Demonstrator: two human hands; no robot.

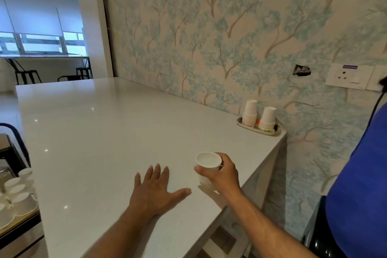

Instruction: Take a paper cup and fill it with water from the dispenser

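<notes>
- White stone-look counter fills most of the view, running back to a wall w/ pale blue tree-pattern wallpaper.
- Right hand is wrapped round a small white paper cup, thumb on the near side, fingers curled behind; cup is upright, mouth open to the camera, looks empty, held near the counter's right edge. Can't tell if its base touches the counter.
- Left hand is spread, fingers apart, palm down flat on the counter, just left of the cup, holding nothing.
- Oval tray sits at the counter's far right corner against the wall, well behind the cup; two stacks of upside-down paper cups stand in it side by side.
- Wall socket plate is on the wall above and right of the tray; a dark cable hangs from its right side.
- Big blue water bottle shows at the right frame edge, beyond the counter's end, on a dark base.
- White ceramic cups sit on a lower shelf off the counter's near left side.
- Black chairs and windows lie past the counter's far left end.
</notes>
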